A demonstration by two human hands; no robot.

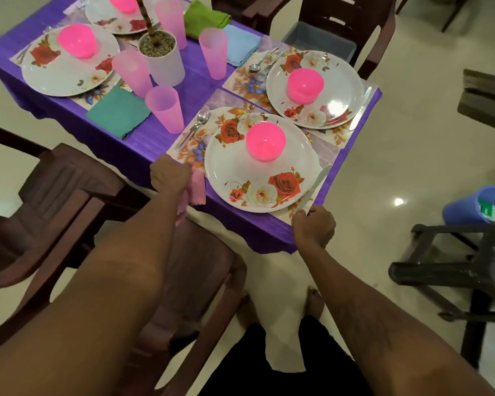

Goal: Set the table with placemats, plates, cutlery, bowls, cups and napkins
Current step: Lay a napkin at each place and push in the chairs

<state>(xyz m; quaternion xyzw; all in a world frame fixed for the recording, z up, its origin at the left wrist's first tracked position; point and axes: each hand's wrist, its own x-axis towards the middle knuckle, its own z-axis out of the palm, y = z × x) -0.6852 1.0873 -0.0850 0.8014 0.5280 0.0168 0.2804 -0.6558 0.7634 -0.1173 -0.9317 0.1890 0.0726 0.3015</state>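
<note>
Left hand (170, 175): fingers curled down, gripping pink napkin (197, 187). The napkin sticks out just right of the knuckles and drapes off the table edge below the hand. Right hand (313, 228): fingers curled tight, narrow, pinching the near corner of the placemat (187, 148). Cannot tell if they also touch the knife (316, 185), whose handle end lies right at the fingertips, blade pointing away. The plate (235, 172) sits on the placemat between the 2 hands, just right of the left fingers and up-left of the right fingers. The pink bowl (265, 142) sits on the plate, well beyond both hands. The spoon (203, 117) lies on the placemat past the left fingers, apart from them. The cup (165, 111) stands further out from the left hand, on the purple tablecloth (143, 144).
</note>
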